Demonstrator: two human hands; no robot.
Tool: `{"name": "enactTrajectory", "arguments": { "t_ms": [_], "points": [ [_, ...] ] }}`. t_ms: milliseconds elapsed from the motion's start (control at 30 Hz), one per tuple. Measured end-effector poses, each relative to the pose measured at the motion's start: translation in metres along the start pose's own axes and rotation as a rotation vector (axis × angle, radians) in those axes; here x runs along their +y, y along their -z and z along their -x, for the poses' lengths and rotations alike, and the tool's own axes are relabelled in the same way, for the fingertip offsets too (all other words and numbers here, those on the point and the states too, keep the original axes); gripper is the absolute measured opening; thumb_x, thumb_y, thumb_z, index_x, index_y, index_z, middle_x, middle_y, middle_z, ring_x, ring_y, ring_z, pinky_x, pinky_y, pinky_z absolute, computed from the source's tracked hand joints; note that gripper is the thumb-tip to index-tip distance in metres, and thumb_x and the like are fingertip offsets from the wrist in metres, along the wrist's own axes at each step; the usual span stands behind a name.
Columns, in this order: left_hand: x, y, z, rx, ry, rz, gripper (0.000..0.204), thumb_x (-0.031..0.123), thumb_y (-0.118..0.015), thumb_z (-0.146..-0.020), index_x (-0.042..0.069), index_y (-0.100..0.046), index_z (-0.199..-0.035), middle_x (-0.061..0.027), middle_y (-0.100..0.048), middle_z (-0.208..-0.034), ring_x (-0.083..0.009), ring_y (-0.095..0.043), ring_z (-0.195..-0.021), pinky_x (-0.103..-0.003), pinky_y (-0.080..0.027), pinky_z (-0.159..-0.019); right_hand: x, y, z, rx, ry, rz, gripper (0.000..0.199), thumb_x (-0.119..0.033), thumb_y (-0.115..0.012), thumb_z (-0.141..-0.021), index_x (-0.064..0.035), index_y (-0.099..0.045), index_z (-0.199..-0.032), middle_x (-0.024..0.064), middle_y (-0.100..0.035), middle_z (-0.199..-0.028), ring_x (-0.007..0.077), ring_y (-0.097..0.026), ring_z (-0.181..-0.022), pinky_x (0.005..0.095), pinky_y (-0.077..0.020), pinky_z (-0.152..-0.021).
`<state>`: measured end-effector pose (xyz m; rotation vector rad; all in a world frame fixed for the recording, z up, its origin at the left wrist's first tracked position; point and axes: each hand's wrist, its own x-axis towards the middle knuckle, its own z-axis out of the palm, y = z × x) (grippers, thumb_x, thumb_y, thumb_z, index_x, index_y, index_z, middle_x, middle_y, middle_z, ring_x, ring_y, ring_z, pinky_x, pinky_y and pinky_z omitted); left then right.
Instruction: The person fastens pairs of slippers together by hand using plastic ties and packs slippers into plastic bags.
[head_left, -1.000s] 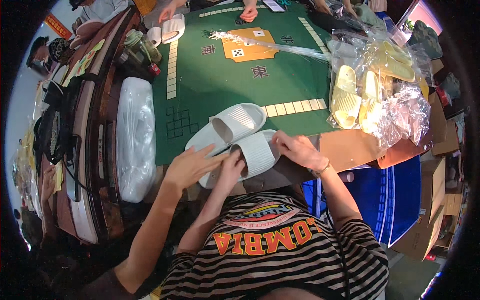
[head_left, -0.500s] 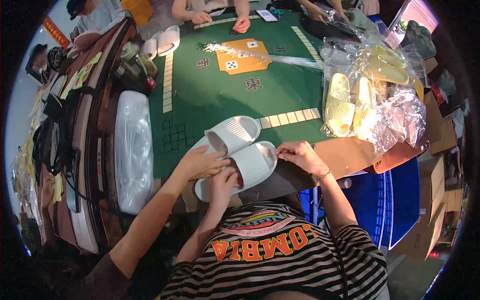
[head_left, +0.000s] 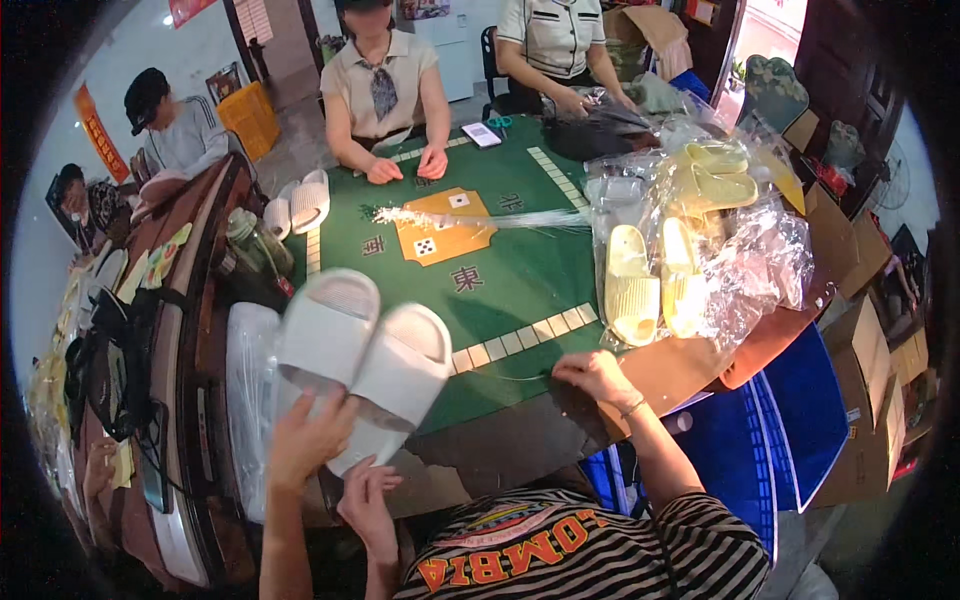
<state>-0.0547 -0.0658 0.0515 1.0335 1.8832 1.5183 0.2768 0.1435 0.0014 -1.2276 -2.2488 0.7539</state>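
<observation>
A pair of pale grey slippers point(head_left: 402, 372) hangs tilted over the table's near left side, held by another person's hand point(head_left: 312, 432) that reaches in from the lower left. Just below their heel ends is my left hand point(head_left: 368, 500), its fingers loosely bent and apart, holding nothing I can see. Whether its fingertips touch a slipper I cannot tell. My right hand point(head_left: 593, 378) is over the table's near edge, thumb and fingers pinched on a thin clear strand point(head_left: 510, 378) that runs leftward from them.
On the green table point(head_left: 530, 275) lie a bundle of clear strands point(head_left: 535, 219), a row of tiles point(head_left: 525, 340) and yellow slippers point(head_left: 632, 285) among clear plastic bags. White slippers point(head_left: 310, 202) are at the far left. Two people work across the table. A blue bin point(head_left: 800, 430) stands right.
The other person's hand has lifted the grey slippers up and left, away from my right hand. My left hand has come off them and moved down-left. The view has tilted up.
</observation>
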Motion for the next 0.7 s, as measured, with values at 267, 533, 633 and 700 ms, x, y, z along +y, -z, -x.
{"name": "enactTrajectory", "arguments": {
  "t_ms": [267,533,633,700],
  "points": [
    [0.030,-0.015,0.010,0.202,-0.046,0.096,0.022,0.008,-0.045,-0.098,-0.005,-0.049,-0.115,-0.0096,-0.060,-0.081,-0.0134,-0.058,-0.066,-0.025,-0.047,-0.060,-0.017,-0.005,-0.024,0.432,-0.194,-0.634,0.015,-0.012,-0.055,-0.090,-0.0062,-0.068,-0.097,-0.0043,-0.052,-0.071,0.0036,-0.043,-0.062,0.0205,-0.0343,-0.055],
    [0.102,-0.029,-0.019,-0.269,-0.781,0.322,0.049,0.043,-0.041,-0.099,-0.002,-0.059,-0.097,-0.0155,-0.066,-0.087,-0.0292,-0.061,-0.080,-0.040,-0.050,-0.073,-0.075,-0.051,-0.041,-0.152,0.212,-0.436,0.013,-0.013,-0.058,-0.091,-0.0064,-0.065,-0.099,0.0080,-0.068,-0.090,0.0160,-0.064,-0.084,0.0298,-0.0493,-0.075],
    [0.164,-0.039,-0.031,-0.446,-1.072,0.731,0.063,0.055,-0.028,-0.097,0.000,-0.057,-0.088,-0.0212,-0.066,-0.088,-0.0307,-0.060,-0.081,-0.043,-0.049,-0.073,-0.058,-0.044,-0.062,-0.016,-0.057,-0.681,0.014,-0.014,-0.056,-0.093,-0.0043,-0.066,-0.091,-0.0033,-0.062,-0.083,0.0052,-0.053,-0.080,0.0219,-0.0435,-0.072],
    [0.182,-0.035,-0.027,-0.513,-1.144,0.889,0.063,0.057,-0.031,-0.096,0.000,-0.055,-0.086,-0.0221,-0.065,-0.086,-0.0305,-0.059,-0.078,-0.043,-0.050,-0.070,-0.057,-0.035,-0.069,0.057,-0.056,-0.659,0.013,-0.012,-0.056,-0.091,-0.0028,-0.066,-0.092,-0.0042,-0.061,-0.080,0.0038,-0.049,-0.073,0.0203,-0.0398,-0.065]
  ]
}}
